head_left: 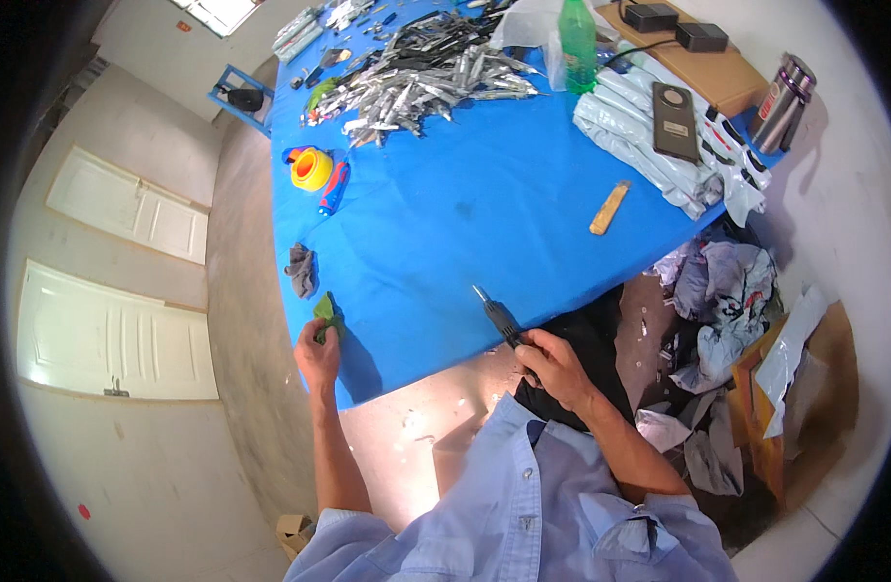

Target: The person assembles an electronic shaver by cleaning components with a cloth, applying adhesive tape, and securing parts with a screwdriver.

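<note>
My right hand is closed round a slim black pen-shaped tool with a shiny metal tip, held over the near edge of the blue-covered table. The tip points away and to the left; its exact kind is not clear. At the table's near left corner, my left hand pinches a small green cloth. A crumpled grey cloth lies just beyond it. Farther along the left side sit a yellow tape roll and a red-and-blue tool.
A large pile of silver and black pen-shaped items covers the far table. On the right are a green bottle, plastic bags, a dark rectangular device, a box cutter and a steel flask. Discarded bags fill the floor there.
</note>
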The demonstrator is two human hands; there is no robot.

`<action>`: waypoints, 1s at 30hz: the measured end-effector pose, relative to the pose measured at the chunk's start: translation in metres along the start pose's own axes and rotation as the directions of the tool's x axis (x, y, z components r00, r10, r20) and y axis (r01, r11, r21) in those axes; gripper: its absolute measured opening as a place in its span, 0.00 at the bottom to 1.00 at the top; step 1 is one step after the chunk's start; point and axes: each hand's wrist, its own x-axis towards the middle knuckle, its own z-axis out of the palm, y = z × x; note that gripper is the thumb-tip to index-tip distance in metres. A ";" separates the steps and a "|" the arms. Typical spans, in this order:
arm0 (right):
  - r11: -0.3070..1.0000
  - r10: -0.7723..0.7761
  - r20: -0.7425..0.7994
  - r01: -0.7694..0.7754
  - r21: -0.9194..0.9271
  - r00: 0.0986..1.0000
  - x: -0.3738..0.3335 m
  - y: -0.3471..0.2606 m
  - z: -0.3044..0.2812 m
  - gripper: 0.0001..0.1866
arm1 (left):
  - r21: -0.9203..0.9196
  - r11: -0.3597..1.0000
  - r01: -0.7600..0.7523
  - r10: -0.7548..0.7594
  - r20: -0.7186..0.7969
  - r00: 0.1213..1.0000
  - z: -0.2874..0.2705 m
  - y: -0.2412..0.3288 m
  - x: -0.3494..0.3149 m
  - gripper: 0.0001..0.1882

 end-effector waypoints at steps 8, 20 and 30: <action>0.995 -0.058 0.005 0.059 -0.080 0.998 -0.005 -0.009 0.005 0.13 | -0.436 0.867 -0.240 0.327 0.135 0.935 0.014 0.195 -0.083 0.13; 0.990 -0.073 -0.011 0.071 -0.124 0.997 -0.004 -0.004 -0.005 0.12 | -0.451 0.793 -0.410 0.524 0.160 0.837 0.063 0.257 -0.113 0.07; 0.991 -0.077 -0.019 0.075 -0.108 0.997 -0.005 0.001 -0.005 0.14 | -0.298 0.810 -0.505 0.534 0.019 0.846 0.083 0.257 -0.090 0.04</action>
